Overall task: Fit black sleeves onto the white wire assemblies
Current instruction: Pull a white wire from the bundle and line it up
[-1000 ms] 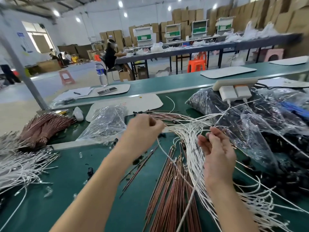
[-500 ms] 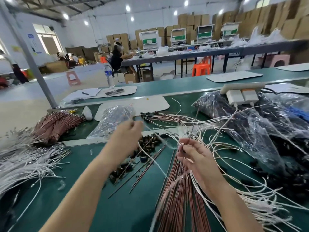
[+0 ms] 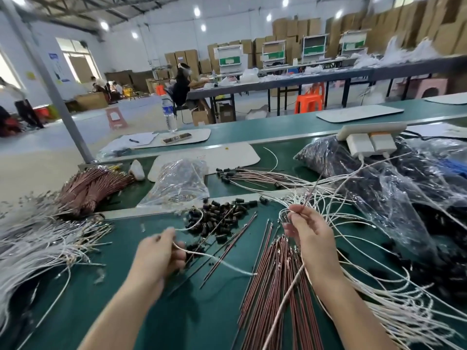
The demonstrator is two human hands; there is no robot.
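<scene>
Now our left hand (image 3: 159,258) curls round one white wire (image 3: 217,260), close beside the sleeves (image 3: 222,217); our right hand (image 3: 312,236) pinches a thin strand (image 3: 308,195) rising from the tangle (image 3: 328,200). If we pull carelessly, we likely drag neighbours along or scatter sleeves.

Water bottle (image 3: 169,116) is standing on the far green bench (image 3: 252,132) beside some papers (image 3: 137,139), a power strip (image 3: 371,127) is lying off to the right with two white chargers (image 3: 360,144) hanging off it, an orange stool (image 3: 309,102) is sitting under the long grey table (image 3: 290,80), and someone in black (image 3: 180,87) is sitting there too, in front of cardboard boxes (image 3: 290,29).
</scene>
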